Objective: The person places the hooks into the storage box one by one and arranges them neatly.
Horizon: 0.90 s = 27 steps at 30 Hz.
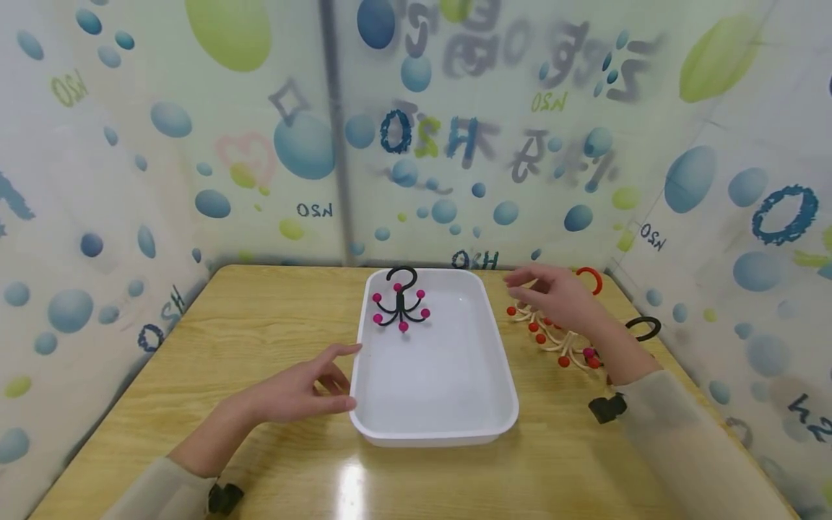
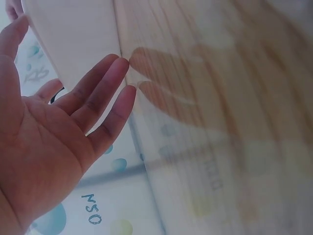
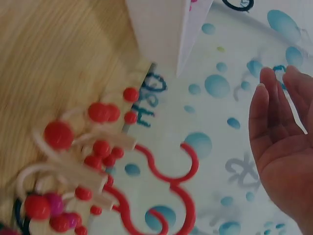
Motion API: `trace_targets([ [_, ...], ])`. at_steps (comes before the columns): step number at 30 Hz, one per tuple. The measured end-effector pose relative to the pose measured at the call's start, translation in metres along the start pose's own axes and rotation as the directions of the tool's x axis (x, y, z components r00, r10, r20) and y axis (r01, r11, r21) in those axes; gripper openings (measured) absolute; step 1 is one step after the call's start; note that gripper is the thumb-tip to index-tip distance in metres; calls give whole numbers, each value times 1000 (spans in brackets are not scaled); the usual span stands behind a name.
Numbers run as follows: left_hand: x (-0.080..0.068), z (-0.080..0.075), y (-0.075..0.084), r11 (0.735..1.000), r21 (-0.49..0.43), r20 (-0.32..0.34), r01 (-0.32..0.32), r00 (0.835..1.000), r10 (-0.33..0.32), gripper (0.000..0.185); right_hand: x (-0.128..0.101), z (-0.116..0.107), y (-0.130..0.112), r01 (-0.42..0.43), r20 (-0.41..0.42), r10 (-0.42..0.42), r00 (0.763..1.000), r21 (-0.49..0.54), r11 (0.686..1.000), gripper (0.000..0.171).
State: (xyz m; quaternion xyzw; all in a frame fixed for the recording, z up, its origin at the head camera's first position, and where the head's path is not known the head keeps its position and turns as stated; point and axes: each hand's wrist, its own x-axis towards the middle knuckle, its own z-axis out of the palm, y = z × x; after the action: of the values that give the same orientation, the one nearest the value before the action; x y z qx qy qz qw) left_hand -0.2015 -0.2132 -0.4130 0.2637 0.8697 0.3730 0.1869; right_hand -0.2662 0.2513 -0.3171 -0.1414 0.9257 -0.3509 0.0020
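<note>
A white tray (image 1: 494, 347) sits mid-table with one black hook hanger with pink balls (image 1: 399, 303) lying at its far end. My left hand (image 1: 318, 390) lies open beside the tray's left rim, fingers straight; in the left wrist view the left hand (image 2: 73, 112) has its fingertips by the tray's wall (image 2: 73, 34). My right hand (image 1: 552, 292) hovers open above a pile of cream hangers with red balls and red hooks (image 1: 552, 339), holding nothing. In the right wrist view the right hand (image 3: 281, 127) is apart from the pile (image 3: 98, 161).
A black hook (image 1: 643, 328) lies at the right end of the pile near the table's right edge. The wooden table (image 1: 247, 339) is walled on three sides by bubble-printed sheets (image 1: 195, 144). The tray's near half is bare.
</note>
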Motion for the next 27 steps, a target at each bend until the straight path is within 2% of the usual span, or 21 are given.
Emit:
trace_targets([
  [5, -1, 0, 0, 1000, -7, -2, 4, 1000, -4, 87, -22, -24, 25, -9, -25, 8, 1000, -41, 999, 34],
  [14, 0, 0, -1, 1000, 6, -1, -4, 1000, 4, 86, -45, -61, 62, -107, -66, 98, 993, -163, 981, 38],
  [19, -1, 0, -1, 1000, 11, -3, -3, 1000, 3, 87, -49, -68, 75, -175, -27, 173, 985, -173, 969, 43],
  [27, -1, 0, -1, 1000, 9, -2, 15, 1000, -15, 87, -50, -67, 81, -222, 14, 226, 974, -155, 963, 43],
])
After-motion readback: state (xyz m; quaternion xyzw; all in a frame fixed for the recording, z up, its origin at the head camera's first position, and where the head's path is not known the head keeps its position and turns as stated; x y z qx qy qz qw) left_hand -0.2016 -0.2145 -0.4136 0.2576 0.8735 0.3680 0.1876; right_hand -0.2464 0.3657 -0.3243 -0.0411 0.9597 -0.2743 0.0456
